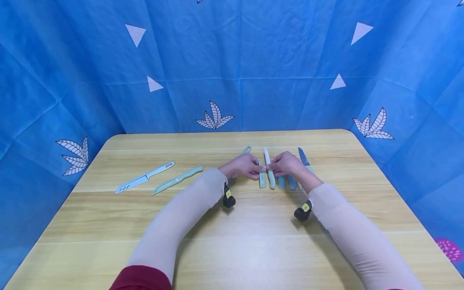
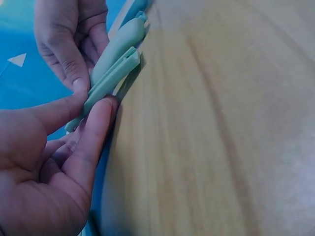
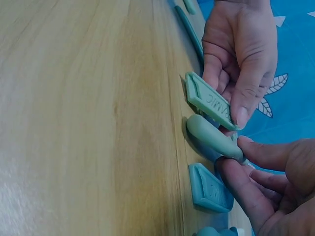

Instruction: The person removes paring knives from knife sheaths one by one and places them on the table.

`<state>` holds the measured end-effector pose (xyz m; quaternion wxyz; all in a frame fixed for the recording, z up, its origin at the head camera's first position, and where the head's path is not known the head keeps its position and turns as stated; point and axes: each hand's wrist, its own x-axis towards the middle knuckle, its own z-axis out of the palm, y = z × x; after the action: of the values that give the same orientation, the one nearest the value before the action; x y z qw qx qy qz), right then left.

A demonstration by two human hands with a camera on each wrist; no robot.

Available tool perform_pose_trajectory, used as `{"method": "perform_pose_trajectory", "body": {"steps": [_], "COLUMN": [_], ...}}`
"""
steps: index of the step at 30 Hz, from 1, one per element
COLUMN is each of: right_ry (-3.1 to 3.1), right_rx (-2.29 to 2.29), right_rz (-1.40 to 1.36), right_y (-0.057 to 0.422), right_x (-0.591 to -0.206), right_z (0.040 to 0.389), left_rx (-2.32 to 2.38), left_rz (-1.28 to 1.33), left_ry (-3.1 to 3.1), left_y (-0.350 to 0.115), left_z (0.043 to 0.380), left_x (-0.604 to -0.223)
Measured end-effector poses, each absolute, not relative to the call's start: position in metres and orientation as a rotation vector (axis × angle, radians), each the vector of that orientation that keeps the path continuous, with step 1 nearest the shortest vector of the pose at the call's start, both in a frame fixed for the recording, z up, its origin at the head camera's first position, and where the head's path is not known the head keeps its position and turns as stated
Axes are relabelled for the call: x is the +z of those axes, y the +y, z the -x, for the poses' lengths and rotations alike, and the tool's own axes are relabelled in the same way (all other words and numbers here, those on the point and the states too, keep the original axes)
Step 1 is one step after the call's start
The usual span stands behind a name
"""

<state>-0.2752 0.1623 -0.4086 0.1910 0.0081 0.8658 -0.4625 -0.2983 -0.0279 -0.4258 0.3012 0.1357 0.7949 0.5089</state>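
Observation:
Between finger and thumb, my left hand (image 1: 246, 166) pinches a pale green blade sheath (image 1: 262, 182), its raised lettering facing up in the right wrist view (image 3: 209, 101). Right beside it, my right hand (image 1: 286, 163) pinches a small knife (image 1: 271, 180) near where its green handle meets the white blade. The blade points toward the back of the table, the handle toward me. Sheath and knife lie side by side, the hands' fingertips nearly meeting. Close to the right hand is a blue sheath (image 3: 209, 189), with a blue handle (image 1: 292, 183) next to it.
A knife with a dark blue blade (image 1: 303, 156) lies beyond the right wrist. Part of a green handle (image 1: 247, 150) shows behind the left hand. Farther left on the wooden table (image 1: 239, 249) are a light blue knife (image 1: 145, 177) and a green knife (image 1: 177, 180), both sheathed.

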Motion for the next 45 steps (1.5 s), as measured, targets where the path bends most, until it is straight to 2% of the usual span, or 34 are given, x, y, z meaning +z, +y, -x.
{"method": "perform_pose_trajectory", "body": {"steps": [23, 45], "right_ry": [2.612, 2.705], "right_rx": [-1.073, -0.916], "right_rz": [0.026, 0.049], "right_y": [0.155, 0.155], "right_x": [-0.408, -0.401], "right_z": [0.271, 0.266], "left_rx": [1.115, 1.134], "left_rz": [-0.384, -0.369], "left_ry": [2.492, 2.488], "left_y": [-0.02, -0.028], "left_z": [0.283, 0.28], "left_x": [-0.42, -0.419]}}
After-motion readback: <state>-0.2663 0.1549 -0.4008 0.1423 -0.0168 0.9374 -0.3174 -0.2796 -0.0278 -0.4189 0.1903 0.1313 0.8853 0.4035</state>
